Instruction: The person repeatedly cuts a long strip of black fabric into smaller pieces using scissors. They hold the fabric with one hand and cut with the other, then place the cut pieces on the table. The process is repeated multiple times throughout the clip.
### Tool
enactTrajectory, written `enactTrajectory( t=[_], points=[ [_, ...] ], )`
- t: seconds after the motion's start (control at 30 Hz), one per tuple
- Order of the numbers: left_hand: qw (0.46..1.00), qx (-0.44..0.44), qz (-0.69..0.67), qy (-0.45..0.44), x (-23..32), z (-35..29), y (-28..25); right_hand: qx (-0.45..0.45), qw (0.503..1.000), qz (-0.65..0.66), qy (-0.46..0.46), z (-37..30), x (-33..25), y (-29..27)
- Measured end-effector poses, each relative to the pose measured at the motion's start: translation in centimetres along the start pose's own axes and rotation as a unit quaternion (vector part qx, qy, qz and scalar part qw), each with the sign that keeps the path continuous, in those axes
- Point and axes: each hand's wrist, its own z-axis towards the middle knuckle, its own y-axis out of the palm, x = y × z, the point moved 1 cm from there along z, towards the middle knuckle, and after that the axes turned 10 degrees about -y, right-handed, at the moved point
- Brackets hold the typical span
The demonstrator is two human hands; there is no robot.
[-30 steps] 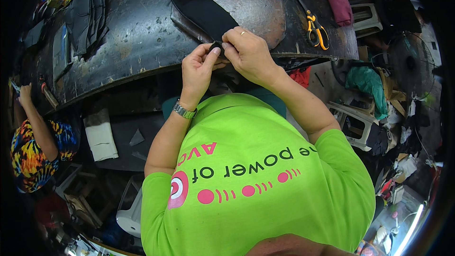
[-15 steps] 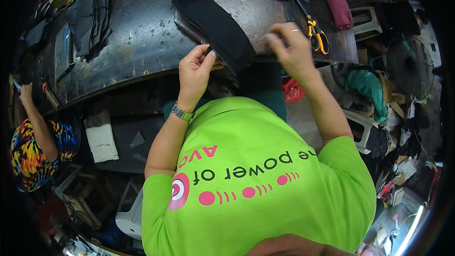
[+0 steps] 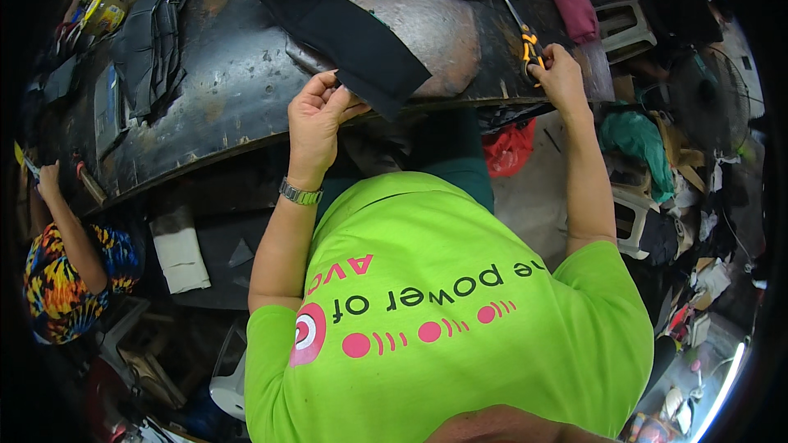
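My left hand [image 3: 318, 119] pinches the near corner of a long black fabric strip [image 3: 353, 37] between thumb and fingers. The strip slants away to the far left over the dark worktable [image 3: 222, 57], and its near end hangs at the table's edge. Beneath its middle lies a brownish, shiny padded piece [image 3: 439, 37]. My right hand [image 3: 565, 80] has its fingers closed at the handles of orange-and-black scissors [image 3: 527, 45], which rest on the table with the blades pointing away. Part of the handles is hidden by the fingers.
A maroon roll [image 3: 570, 0] lies at the table's right end. Black stacked pieces [image 3: 148, 41] and a yellow tub [image 3: 103, 15] sit at the left. Another person's hand [image 3: 49, 178] holds a tool at far left. A red plastic bag [image 3: 509, 150] is below the table edge.
My right hand has moved right, from beside the strip to the scissors, and closed on their handles. My left hand, still pinching the strip, has shifted slightly left.
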Motion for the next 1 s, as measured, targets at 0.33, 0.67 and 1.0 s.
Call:
enactTrajectory(
  t=[0.33,0.67,1.0],
  points=[
    [1.000,0.015,-0.011,-0.013,0.0,0.1,0.8,-0.067,0.989,0.126,0.045,-1.2,-0.1,-2.4],
    [1.000,0.016,-0.008,-0.025,1.4,1.2,1.5,-0.214,0.527,0.809,0.147,-8.4,-6.3,-3.0],
    [1.000,-0.007,-0.018,-0.013,2.1,0.8,1.8,-0.470,0.452,0.754,0.071,-9.9,-12.1,1.2]
  ],
)
